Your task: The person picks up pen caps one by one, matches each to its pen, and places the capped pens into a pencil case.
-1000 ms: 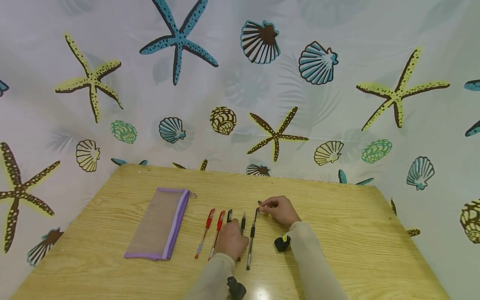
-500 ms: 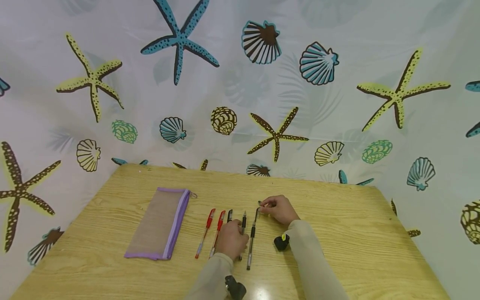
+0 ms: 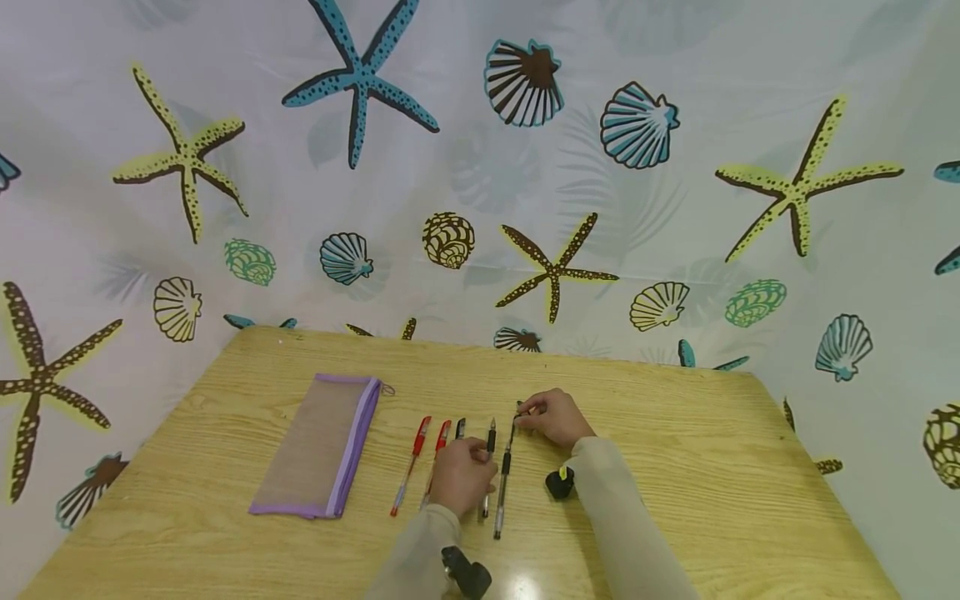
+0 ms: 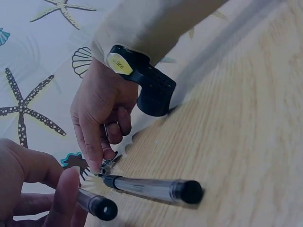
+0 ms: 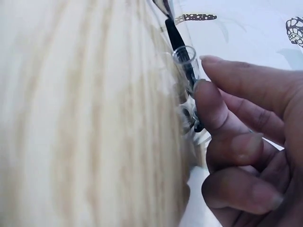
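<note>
My left hand (image 3: pixel 461 475) pinches a black gel pen (image 3: pixel 492 437) with its bare tip pointing away from me; its rear end (image 4: pixel 97 204) shows in the left wrist view. Just right of it another black gel pen (image 3: pixel 501 500) lies on the table. My right hand (image 3: pixel 557 417) is at that pen's far end, thumb and fingertips pinching a clear pen cap (image 5: pixel 184 54) whose round mouth shows in the right wrist view. Left of my left hand lie two red pens, the outer red pen (image 3: pixel 418 446) and the inner red pen (image 3: pixel 441 437), and a partly hidden black pen (image 3: pixel 460 428).
A flat mesh pouch (image 3: pixel 315 450) with purple edging lies on the left of the wooden table (image 3: pixel 720 483). Behind the table hangs a sheet (image 3: pixel 420 183) printed with starfish and shells. Each wrist carries a small black camera mount.
The pen in my left hand has shifted slightly right and away from me, while the hand itself has moved a little left. My right hand has edged slightly left, still pinching.
</note>
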A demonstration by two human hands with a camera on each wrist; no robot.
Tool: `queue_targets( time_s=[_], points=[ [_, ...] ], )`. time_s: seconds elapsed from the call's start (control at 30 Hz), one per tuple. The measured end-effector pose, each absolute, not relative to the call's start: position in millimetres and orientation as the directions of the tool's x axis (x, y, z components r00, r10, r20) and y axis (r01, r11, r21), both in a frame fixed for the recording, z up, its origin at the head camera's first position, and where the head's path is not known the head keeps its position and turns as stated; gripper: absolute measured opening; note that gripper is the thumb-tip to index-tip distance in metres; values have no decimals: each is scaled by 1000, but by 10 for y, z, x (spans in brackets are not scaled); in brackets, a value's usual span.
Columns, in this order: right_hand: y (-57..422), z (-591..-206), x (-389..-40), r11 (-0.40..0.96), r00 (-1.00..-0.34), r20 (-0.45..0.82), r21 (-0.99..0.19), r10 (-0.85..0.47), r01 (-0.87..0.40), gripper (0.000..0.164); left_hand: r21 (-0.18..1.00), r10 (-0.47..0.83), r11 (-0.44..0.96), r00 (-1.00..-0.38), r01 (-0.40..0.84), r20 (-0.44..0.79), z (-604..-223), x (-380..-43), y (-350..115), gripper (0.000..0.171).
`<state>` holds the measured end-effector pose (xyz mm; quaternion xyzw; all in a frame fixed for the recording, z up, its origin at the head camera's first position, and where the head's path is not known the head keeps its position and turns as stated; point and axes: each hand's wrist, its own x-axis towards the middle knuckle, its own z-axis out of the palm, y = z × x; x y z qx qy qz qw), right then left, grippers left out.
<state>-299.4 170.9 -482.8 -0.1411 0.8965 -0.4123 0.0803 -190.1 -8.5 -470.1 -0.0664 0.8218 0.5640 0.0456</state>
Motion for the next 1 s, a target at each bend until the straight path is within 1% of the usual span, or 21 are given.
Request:
queue_targets(
  time_s=[0.2,0.4,0.6,0.8,1.0],
  points=[
    [1661,-4764,-2979,660,-952,-42,-730,-302,-178,14,951,-56,264,-987,-161,-151,-4703,-1915,-106,32],
    [1653,-4771,-3002,661,-944,-54,-726,-325,-186,15,961,-50,236,-990,-140,-132,-4715,-1924,-122,29],
    [1659,-4800,-3046,658,-937,-75,-731,-342,-182,15,961,-57,248,-993,-119,-108,-4734,-1920,-150,27],
    [1639,-4786,-3041,687,-936,-96,-705,-340,-177,9,956,-83,264,-991,-126,-108,-4755,-1937,-172,25],
    [1625,-4768,-3019,674,-934,-124,-724,-335,-145,11,959,-79,259,-992,-113,-95,-4776,-1941,-194,25]
  ],
)
